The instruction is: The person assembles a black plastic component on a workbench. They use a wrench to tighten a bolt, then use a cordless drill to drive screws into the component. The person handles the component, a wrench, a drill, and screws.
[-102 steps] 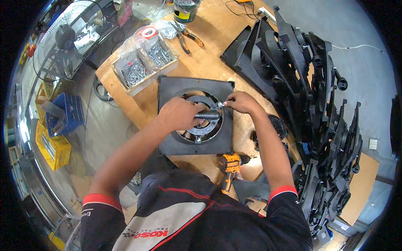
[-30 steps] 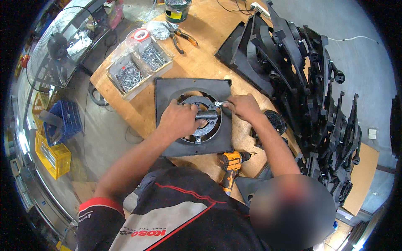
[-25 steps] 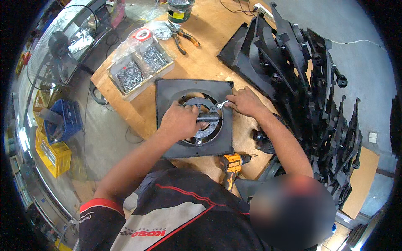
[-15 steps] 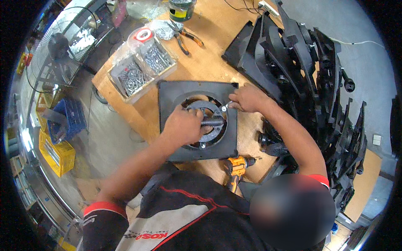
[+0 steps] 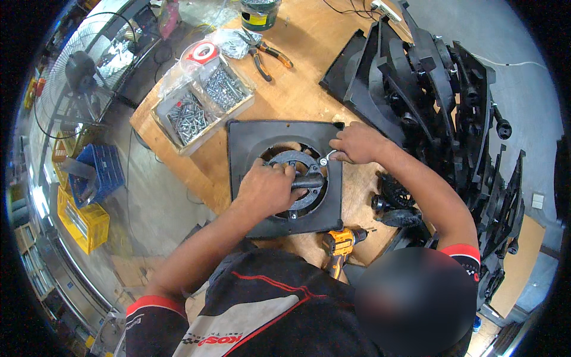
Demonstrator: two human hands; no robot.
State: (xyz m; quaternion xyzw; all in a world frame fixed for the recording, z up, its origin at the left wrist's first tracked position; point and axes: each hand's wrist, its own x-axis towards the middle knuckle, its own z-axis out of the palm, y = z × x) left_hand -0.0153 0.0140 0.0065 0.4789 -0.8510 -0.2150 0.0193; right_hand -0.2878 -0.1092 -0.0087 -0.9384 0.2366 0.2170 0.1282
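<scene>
On the near part of the table (image 5: 297, 98), the square black panel (image 5: 242, 140) lay flat, with the grey ring (image 5: 297, 156) set in its round opening. From my end I saw the left hand (image 5: 264, 187) reaching over the ring's left side, its grip clamped on the end of a black cylindrical piece (image 5: 309, 180), fingers to the far side and thumb to the near. The right hand (image 5: 358, 143) had its fingertips pinched together on a small silver spanner (image 5: 332, 154), mostly hidden by those fingers; its rounded end met the far right edge of the ring. A fastener seemed to sit in that end, though it was too small for me to be sure.

I judged the step in hand to be working that far right fixing by hand while the left hand steadied the assembly. As I read it, the next move called for a square, well-seated spanner and short turns, with the left hold firm enough that the ring could not twist. A second silver fastener (image 5: 294, 216) showed at the ring's near edge. The orange cordless drill (image 5: 339, 241) lay just beyond the panel's near right corner, and the two-part screw box (image 5: 205, 141) stood to the far left, near the panel.
</scene>
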